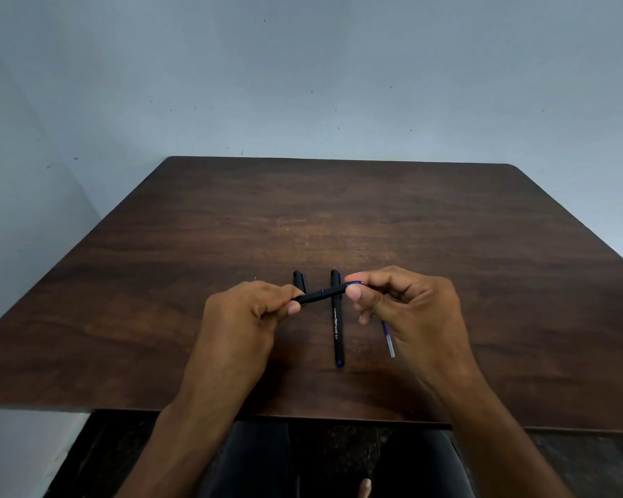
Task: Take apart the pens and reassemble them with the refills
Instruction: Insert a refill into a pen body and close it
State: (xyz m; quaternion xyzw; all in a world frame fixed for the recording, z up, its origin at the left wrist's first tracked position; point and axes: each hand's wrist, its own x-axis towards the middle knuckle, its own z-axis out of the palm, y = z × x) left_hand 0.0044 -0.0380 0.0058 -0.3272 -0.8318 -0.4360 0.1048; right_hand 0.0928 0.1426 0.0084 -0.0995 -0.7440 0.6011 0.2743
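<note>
held pen (322, 295): black barrel, raised above the table, slanted from lower left up to upper right, thin blue ring near mid-length, gripped at both ends.
left hand (247, 314): curled around the lower left end of the held pen, fingers (292, 309) clamped on the barrel, thumb tip pressed on top.
right hand (409, 310): pinches the upper right end of the held pen, thumb and forefinger closed on the blue tip section, small metal point just showing past the fingertips; other fingers curled loosely underneath.
second pen (337, 321): black, flat on the table, pointing away from the person, capped end far, blue end near; passes under the held pen.
writing: white print along the second pen's barrel, reads roughly "octane gel"; smaller word ahead of it too tiny to read.
cap (299, 280): short black piece with a blue clip edge, lying on the table left of the second pen, near end hidden behind the held pen and the left fingers.
refill (388, 340): thin tube, blue-violet toward the far part, pale and clear at the near end, lying on the table just under the right hand, partly hidden by it.
table (339, 217): dark brown wood grain, rounded far corners, set against a wall.
wall (303, 73): pale blue-grey, speckled with small dark marks.
below the table edge: dark trousers and dark floor.
</note>
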